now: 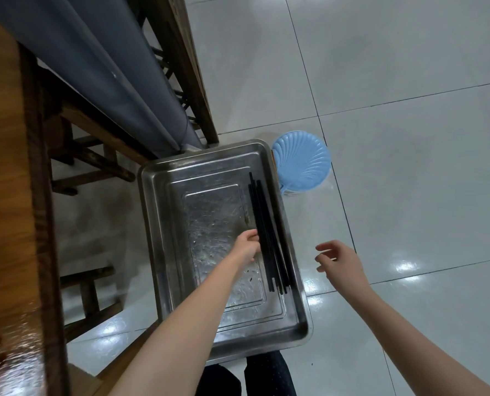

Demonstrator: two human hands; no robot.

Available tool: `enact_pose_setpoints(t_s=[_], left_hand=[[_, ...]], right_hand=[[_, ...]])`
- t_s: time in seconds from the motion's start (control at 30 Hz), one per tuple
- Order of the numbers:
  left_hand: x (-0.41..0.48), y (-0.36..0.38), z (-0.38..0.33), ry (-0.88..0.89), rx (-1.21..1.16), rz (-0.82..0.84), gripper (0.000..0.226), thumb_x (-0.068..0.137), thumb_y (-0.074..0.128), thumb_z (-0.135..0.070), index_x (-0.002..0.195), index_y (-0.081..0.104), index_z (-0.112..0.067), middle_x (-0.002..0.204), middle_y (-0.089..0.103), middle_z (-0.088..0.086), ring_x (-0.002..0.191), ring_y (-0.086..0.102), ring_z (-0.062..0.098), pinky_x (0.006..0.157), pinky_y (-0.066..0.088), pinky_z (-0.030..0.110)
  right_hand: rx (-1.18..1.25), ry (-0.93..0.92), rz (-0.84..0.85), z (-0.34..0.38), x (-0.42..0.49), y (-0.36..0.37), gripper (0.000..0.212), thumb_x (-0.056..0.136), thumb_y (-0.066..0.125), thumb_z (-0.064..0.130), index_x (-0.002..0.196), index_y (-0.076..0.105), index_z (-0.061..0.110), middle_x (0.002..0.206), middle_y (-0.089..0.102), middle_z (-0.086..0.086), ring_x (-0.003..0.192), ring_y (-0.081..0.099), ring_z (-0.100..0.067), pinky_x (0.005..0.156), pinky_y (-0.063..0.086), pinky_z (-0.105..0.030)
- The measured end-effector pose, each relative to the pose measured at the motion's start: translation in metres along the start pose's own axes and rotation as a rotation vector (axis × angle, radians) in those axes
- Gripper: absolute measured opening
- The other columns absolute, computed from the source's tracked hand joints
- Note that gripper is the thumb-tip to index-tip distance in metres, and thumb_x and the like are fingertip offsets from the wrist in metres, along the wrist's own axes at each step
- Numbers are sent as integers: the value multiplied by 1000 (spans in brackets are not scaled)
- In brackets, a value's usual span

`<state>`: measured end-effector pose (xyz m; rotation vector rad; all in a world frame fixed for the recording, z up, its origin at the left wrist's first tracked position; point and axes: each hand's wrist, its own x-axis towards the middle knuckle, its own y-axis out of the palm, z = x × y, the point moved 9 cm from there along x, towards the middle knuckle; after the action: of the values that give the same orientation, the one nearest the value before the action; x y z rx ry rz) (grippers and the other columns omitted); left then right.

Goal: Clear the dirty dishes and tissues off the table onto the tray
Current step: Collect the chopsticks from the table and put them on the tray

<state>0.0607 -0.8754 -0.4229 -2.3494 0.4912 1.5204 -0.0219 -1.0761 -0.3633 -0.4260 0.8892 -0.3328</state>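
Metal tray (209, 212) sits centre frame, long side running up-down, scratched base mostly bare. A bundle of black chopsticks (264, 230) lies inside it along the right wall, approx. parallel to that edge, tips toward the lower right. Left hands-side now: left hand (246, 245) reaches in from the bottom of frame over the tray, fingertips right at the left edge of the chopsticks. Can't tell whether it pinches them or only touches. Right hand (342, 262) hovers right of the tray, above the tiled floor (409, 167), fingers loosely bent, holding nothing, well apart from the left. Wet, glossy wooden worktop (3, 195) fills the left edge. Grey cloth (95, 67) hangs upper left w/ dark wooden chair frames (95, 161) under it. A blue shell-ribbed plastic piece (302, 164) stands just beside the tray's upper right corner.
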Motion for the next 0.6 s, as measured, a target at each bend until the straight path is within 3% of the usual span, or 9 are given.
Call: enact_pose_setpoints(t_s=[0.17, 0.3, 0.43, 0.6], left_hand=[[-37, -22, -16, 81, 17, 9, 59, 93, 45, 7, 147, 32, -13, 145, 45, 5, 124, 48, 17, 61, 41, 14], [-80, -50, -33, 160, -4, -1, 52, 95, 50, 2, 143, 39, -15, 138, 52, 4, 110, 53, 13, 76, 44, 27], [-132, -86, -52, 239, -35, -47, 52, 93, 54, 2, 139, 46, -21, 127, 59, -4, 110, 57, 11, 79, 47, 27], [-200, -137, -74, 298, -131, -80, 51, 88, 62, 1, 131, 51, -23, 110, 66, -8, 97, 62, 10, 69, 45, 23]], right_hand=[[-1, -16, 32, 24, -13, 8, 19, 87, 52, 4, 98, 62, 17, 88, 65, -4, 72, 66, -15, 51, 37, -21], [-16, -59, 33, 61, -34, 4, 20, 87, 53, 5, 99, 62, 17, 90, 65, -4, 79, 65, -19, 53, 37, -21], [-65, -142, 58, 107, -65, -8, 21, 87, 58, 7, 106, 62, 15, 93, 65, -2, 79, 60, -13, 58, 39, -17], [-115, -266, 153, 172, -109, -9, 34, 84, 67, 10, 117, 60, 15, 103, 67, -6, 88, 65, -15, 78, 49, -27]])
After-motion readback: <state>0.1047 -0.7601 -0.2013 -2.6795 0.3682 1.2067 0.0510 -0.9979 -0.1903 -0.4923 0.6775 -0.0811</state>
